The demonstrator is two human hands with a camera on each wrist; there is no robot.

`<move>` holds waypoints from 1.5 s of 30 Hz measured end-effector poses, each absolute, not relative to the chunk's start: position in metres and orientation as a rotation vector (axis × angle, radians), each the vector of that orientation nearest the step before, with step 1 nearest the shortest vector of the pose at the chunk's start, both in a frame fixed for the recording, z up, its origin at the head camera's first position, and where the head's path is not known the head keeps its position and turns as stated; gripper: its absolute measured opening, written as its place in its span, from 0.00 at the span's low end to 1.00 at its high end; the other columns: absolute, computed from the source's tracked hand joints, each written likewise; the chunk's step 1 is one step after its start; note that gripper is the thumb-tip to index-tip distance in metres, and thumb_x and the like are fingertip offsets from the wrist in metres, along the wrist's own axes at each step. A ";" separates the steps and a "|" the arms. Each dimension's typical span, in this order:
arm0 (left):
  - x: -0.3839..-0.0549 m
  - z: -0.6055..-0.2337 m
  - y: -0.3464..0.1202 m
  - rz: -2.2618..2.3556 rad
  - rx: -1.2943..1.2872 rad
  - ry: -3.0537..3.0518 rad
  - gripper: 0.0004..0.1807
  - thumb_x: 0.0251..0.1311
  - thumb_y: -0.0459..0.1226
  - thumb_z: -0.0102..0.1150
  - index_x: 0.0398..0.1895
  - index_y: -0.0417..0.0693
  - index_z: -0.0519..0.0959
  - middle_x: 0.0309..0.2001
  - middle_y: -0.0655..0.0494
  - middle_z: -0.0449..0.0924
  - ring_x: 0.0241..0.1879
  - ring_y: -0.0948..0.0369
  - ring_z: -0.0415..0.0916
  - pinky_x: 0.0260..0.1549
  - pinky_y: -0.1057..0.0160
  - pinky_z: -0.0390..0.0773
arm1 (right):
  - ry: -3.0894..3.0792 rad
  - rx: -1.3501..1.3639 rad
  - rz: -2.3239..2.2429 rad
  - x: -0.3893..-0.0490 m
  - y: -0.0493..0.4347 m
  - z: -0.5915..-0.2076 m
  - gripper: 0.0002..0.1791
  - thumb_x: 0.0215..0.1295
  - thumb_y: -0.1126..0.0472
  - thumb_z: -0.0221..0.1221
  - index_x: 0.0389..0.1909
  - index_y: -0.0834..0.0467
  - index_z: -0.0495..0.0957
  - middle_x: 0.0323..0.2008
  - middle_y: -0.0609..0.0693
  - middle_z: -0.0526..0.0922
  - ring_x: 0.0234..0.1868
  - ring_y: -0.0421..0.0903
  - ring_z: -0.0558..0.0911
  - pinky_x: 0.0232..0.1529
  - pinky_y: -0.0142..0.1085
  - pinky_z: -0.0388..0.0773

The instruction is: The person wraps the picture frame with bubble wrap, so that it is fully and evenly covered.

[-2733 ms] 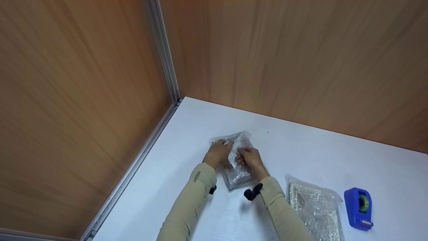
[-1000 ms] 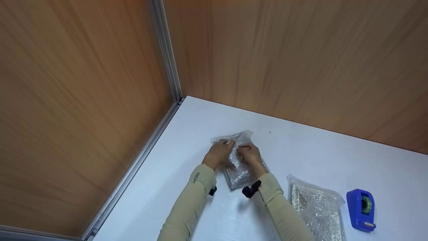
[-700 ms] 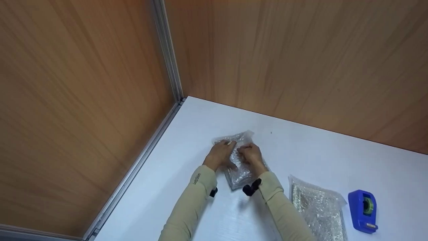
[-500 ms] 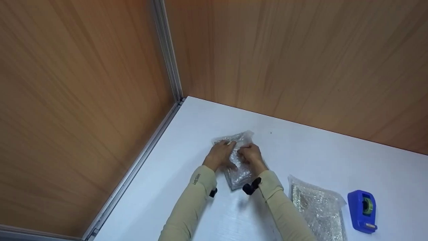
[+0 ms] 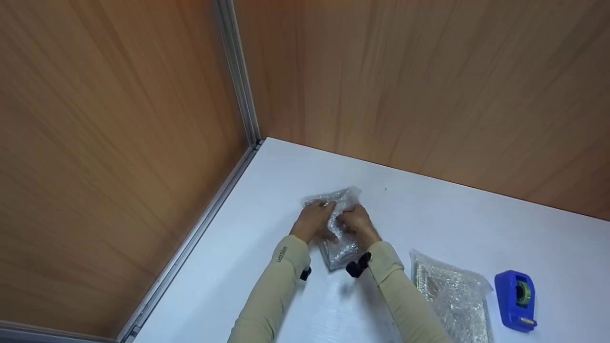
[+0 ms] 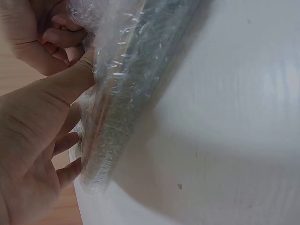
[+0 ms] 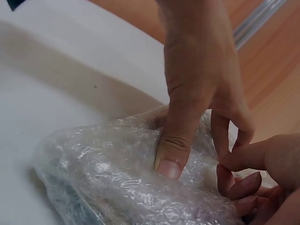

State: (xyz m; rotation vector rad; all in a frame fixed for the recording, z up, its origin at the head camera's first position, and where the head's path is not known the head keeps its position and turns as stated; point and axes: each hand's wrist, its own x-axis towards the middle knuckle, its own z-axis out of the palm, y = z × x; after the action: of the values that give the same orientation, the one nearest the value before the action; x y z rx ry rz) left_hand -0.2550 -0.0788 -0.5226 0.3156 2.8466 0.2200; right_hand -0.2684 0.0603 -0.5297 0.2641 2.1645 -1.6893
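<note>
A flat bubble-wrapped package (image 5: 340, 247) lies on the white table, its contents blurred by the clear wrap. My left hand (image 5: 312, 220) rests on its upper left part. In the right wrist view, the left thumb (image 7: 171, 164) presses on the bubble wrap (image 7: 117, 173), while the other fingers reach over the far side. My right hand (image 5: 358, 223) is over the package's right side. Its curled fingers (image 6: 65, 37) pinch at the bubble wrap, close to the left fingertips. Exactly what lies between the right thumb and fingers is hidden.
A second bubble-wrapped package (image 5: 452, 300) lies by the right forearm. To its right stands a blue tape dispenser (image 5: 514, 301) with a greenish roll. Wood-grain panels (image 5: 429, 95) border the table at the back and left, meeting at a metal post (image 5: 240, 81).
Compared with the earlier frames, the right fingers have shifted slightly over the wrap. The left hand stays on the package, which lies in nearly the same place.
</note>
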 end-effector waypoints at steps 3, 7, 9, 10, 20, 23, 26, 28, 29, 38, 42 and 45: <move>-0.256 -0.523 -0.078 0.217 0.313 2.843 0.56 0.34 0.62 0.69 0.68 0.58 0.54 0.67 0.53 0.59 0.67 0.53 0.53 0.65 0.56 0.55 | 2.228 0.213 -1.666 -0.266 0.058 -0.529 0.14 0.48 0.72 0.57 0.37 0.64 0.67 0.26 0.51 0.70 0.21 0.43 0.70 0.19 0.32 0.69; -0.257 -0.522 -0.078 0.220 0.316 2.842 0.56 0.34 0.61 0.69 0.69 0.58 0.54 0.68 0.54 0.58 0.68 0.54 0.51 0.66 0.55 0.54 | 2.287 0.147 -1.640 -0.266 0.057 -0.528 0.08 0.48 0.73 0.56 0.25 0.61 0.67 0.20 0.48 0.68 0.17 0.42 0.69 0.15 0.31 0.67; -0.256 -0.522 -0.078 0.237 0.310 2.846 0.56 0.34 0.61 0.70 0.68 0.58 0.55 0.67 0.53 0.58 0.68 0.53 0.51 0.66 0.55 0.54 | 2.301 0.130 -1.627 -0.266 0.057 -0.528 0.08 0.48 0.73 0.57 0.22 0.59 0.68 0.18 0.48 0.68 0.17 0.42 0.69 0.15 0.31 0.67; -0.256 -0.522 -0.078 0.243 0.309 2.849 0.55 0.34 0.61 0.70 0.68 0.58 0.55 0.67 0.53 0.59 0.67 0.53 0.52 0.65 0.55 0.55 | 2.304 0.129 -1.620 -0.265 0.057 -0.528 0.08 0.48 0.73 0.57 0.22 0.59 0.68 0.18 0.48 0.68 0.17 0.42 0.69 0.15 0.31 0.67; -0.254 -0.522 -0.077 0.272 0.296 2.881 0.51 0.36 0.57 0.72 0.66 0.57 0.58 0.65 0.51 0.62 0.65 0.51 0.57 0.63 0.54 0.59 | 2.277 0.162 -1.621 -0.263 0.053 -0.528 0.12 0.46 0.73 0.57 0.35 0.68 0.73 0.20 0.49 0.69 0.17 0.42 0.68 0.16 0.33 0.68; -0.255 -0.523 -0.076 0.273 0.291 2.873 0.52 0.36 0.56 0.72 0.67 0.58 0.58 0.65 0.52 0.61 0.65 0.51 0.56 0.63 0.54 0.59 | 2.198 0.215 -1.642 -0.264 0.057 -0.529 0.09 0.49 0.70 0.59 0.32 0.64 0.71 0.21 0.49 0.69 0.19 0.43 0.69 0.18 0.33 0.68; -0.256 -0.521 -0.075 0.249 0.280 2.871 0.54 0.34 0.57 0.72 0.69 0.59 0.57 0.66 0.52 0.61 0.66 0.51 0.54 0.64 0.54 0.58 | 2.089 0.272 -1.665 -0.266 0.061 -0.529 0.10 0.51 0.66 0.61 0.30 0.59 0.67 0.24 0.50 0.72 0.22 0.45 0.71 0.22 0.34 0.71; -0.255 -0.520 -0.075 0.241 0.273 2.874 0.54 0.34 0.57 0.72 0.69 0.58 0.57 0.66 0.52 0.61 0.66 0.51 0.54 0.64 0.54 0.57 | 2.065 0.282 -1.663 -0.265 0.061 -0.528 0.11 0.52 0.65 0.61 0.30 0.57 0.66 0.26 0.51 0.72 0.24 0.45 0.71 0.24 0.34 0.71; -0.255 -0.519 -0.075 0.243 0.271 2.877 0.55 0.34 0.57 0.72 0.69 0.59 0.57 0.66 0.53 0.62 0.66 0.51 0.54 0.64 0.54 0.57 | 2.070 0.270 -1.659 -0.265 0.061 -0.528 0.11 0.52 0.65 0.61 0.30 0.57 0.67 0.26 0.51 0.72 0.24 0.45 0.71 0.23 0.35 0.71; -0.254 -0.515 -0.075 0.215 0.249 2.848 0.57 0.35 0.57 0.71 0.71 0.56 0.53 0.67 0.52 0.60 0.68 0.53 0.50 0.66 0.55 0.54 | 1.986 0.169 -1.757 -0.267 0.065 -0.532 0.05 0.54 0.64 0.60 0.24 0.59 0.74 0.18 0.49 0.71 0.19 0.44 0.68 0.19 0.33 0.67; -0.253 -0.514 -0.075 0.258 0.220 2.841 0.57 0.34 0.56 0.72 0.70 0.57 0.54 0.67 0.52 0.59 0.68 0.52 0.50 0.66 0.55 0.54 | 2.002 0.170 -1.735 -0.266 0.064 -0.531 0.03 0.54 0.64 0.59 0.27 0.60 0.75 0.18 0.49 0.71 0.20 0.44 0.69 0.20 0.33 0.68; -0.251 -0.514 -0.073 0.315 0.218 2.847 0.53 0.38 0.52 0.72 0.70 0.58 0.55 0.67 0.52 0.60 0.68 0.51 0.51 0.65 0.53 0.54 | 2.073 0.163 -1.683 -0.263 0.062 -0.529 0.12 0.53 0.65 0.59 0.40 0.63 0.74 0.22 0.50 0.72 0.23 0.46 0.71 0.22 0.35 0.70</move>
State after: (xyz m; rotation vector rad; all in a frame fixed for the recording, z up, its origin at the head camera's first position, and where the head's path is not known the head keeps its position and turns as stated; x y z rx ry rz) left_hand -0.2514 -0.0734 -0.5142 0.2177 2.8471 0.3151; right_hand -0.2633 0.0618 -0.5287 0.1634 2.0731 -1.6828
